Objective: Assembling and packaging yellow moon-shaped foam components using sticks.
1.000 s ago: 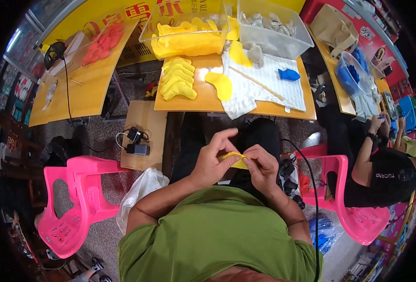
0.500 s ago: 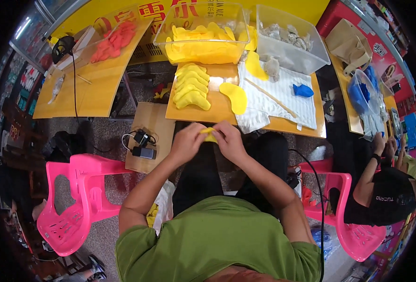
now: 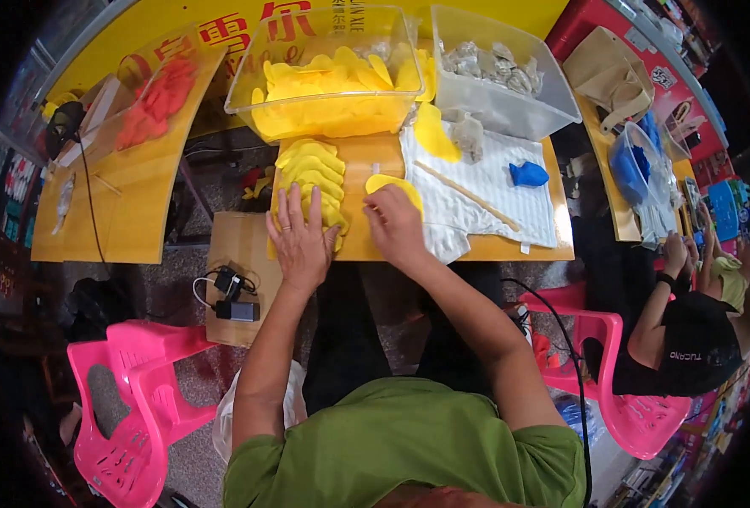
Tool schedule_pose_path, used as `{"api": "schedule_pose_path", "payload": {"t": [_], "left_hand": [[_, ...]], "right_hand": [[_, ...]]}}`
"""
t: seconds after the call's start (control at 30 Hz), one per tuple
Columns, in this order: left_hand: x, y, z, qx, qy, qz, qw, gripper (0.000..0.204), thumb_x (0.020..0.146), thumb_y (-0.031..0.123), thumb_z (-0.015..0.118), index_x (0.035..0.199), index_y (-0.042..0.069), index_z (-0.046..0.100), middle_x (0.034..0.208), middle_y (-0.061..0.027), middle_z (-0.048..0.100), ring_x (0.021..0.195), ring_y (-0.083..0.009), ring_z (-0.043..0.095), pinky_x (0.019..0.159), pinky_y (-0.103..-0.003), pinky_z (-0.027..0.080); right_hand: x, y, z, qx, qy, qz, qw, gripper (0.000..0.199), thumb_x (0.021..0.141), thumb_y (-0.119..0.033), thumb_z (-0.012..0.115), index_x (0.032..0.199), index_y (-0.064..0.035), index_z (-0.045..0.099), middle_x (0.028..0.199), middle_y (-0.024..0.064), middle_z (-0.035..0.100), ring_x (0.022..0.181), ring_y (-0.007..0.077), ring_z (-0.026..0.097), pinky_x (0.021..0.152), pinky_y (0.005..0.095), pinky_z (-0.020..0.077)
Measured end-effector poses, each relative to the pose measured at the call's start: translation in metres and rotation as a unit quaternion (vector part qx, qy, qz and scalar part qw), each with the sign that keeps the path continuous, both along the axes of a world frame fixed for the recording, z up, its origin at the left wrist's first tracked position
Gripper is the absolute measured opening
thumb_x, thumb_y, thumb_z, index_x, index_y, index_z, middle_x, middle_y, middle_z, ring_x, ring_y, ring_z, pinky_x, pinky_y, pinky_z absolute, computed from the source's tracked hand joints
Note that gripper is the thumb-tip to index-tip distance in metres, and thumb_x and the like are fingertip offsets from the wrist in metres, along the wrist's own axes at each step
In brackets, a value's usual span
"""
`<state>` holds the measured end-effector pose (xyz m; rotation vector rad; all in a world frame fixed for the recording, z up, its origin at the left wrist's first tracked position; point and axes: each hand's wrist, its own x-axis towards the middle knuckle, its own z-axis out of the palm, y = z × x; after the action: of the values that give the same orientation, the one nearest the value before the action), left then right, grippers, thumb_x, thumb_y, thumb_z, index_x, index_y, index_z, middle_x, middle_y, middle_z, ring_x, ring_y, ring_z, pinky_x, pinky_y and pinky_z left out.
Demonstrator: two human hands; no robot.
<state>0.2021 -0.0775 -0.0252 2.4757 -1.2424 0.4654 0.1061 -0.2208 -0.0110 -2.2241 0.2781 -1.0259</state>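
My left hand (image 3: 301, 247) rests with fingers spread on the near end of an overlapping row of puffy yellow bean-shaped pieces (image 3: 311, 173), on the wooden table. To its right, my right hand (image 3: 398, 227) has its fingers bent and drawn together at the left edge of a single flat yellow bean-shaped piece (image 3: 407, 191). The hand covers much of that piece. Another flat yellow piece (image 3: 436, 134) lies farther back on a white cloth (image 3: 510, 199), beside a small grey plastic-wrapped lump (image 3: 468, 138).
Behind stand a clear bin (image 3: 248, 108) of yellow pieces and a bin (image 3: 553, 118) of grey bagged lumps. A wooden stick (image 3: 468, 196) and a blue lump (image 3: 529, 174) lie on the cloth. Pink chairs (image 3: 142, 381) flank me; a co-worker (image 3: 688, 339) sits at right.
Both hands have moved forward from above my lap to the table and come apart. The small yellow piece they held between them is no longer in them. My view has shifted slightly.
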Motion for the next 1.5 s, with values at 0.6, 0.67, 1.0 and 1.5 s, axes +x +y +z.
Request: {"api": "schedule_pose_path", "payload": {"t": [0.6, 0.67, 1.0, 1.5], "left_hand": [[-0.067, -0.018, 0.016, -0.274, 0.201, -0.236, 0.911, 0.014, 0.078, 0.0, 0.063, 0.091, 0.0, 0.059, 0.089, -0.0106, 0.056, 0.077, -0.0256, 0.057, 0.068, -0.032, 0.046], [-0.072, -0.02, 0.023, -0.333, 0.389, -0.161, 0.844, 0.01, 0.081, 0.0, 0.06, 0.091, -0.001, 0.058, 0.088, -0.0105, 0.055, 0.071, -0.02, 0.056, 0.064, -0.029, 0.046], [-0.106, -0.009, 0.052, -0.34, 0.568, -0.182, 0.728, 0.022, 0.089, 0.01, 0.06, 0.105, 0.001, 0.049, 0.091, -0.0021, 0.053, 0.077, -0.0081, 0.051, 0.068, -0.022, 0.044], [-0.151, 0.031, 0.068, -0.196, 0.54, -0.186, 0.797, 0.016, 0.087, 0.014, 0.063, 0.078, 0.002, 0.057, 0.062, 0.0001, 0.057, 0.055, -0.005, 0.052, 0.05, -0.02, 0.042]], "right_hand": [[-0.024, -0.076, 0.006, 0.109, 0.166, -0.067, 0.978, 0.008, 0.077, -0.005, 0.065, 0.076, -0.0025, 0.058, 0.07, 0.0055, 0.057, 0.064, 0.016, 0.057, 0.057, 0.0281, 0.0453], [-0.031, -0.071, 0.017, 0.217, 0.172, -0.038, 0.96, 0.009, 0.078, -0.001, 0.065, 0.078, -0.0017, 0.056, 0.071, 0.0006, 0.056, 0.063, 0.0065, 0.052, 0.058, 0.0214, 0.0433], [-0.098, 0.01, 0.059, 0.301, 0.055, 0.059, 0.95, 0.019, 0.073, 0.004, 0.068, 0.083, -0.0023, 0.053, 0.074, -0.0009, 0.055, 0.068, 0.0059, 0.053, 0.064, 0.0215, 0.046], [-0.178, 0.068, 0.062, 0.416, -0.021, 0.055, 0.907, 0.016, 0.079, 0.009, 0.062, 0.088, -0.0014, 0.054, 0.081, 0.0, 0.059, 0.074, 0.0048, 0.055, 0.068, 0.0185, 0.0443]]}}
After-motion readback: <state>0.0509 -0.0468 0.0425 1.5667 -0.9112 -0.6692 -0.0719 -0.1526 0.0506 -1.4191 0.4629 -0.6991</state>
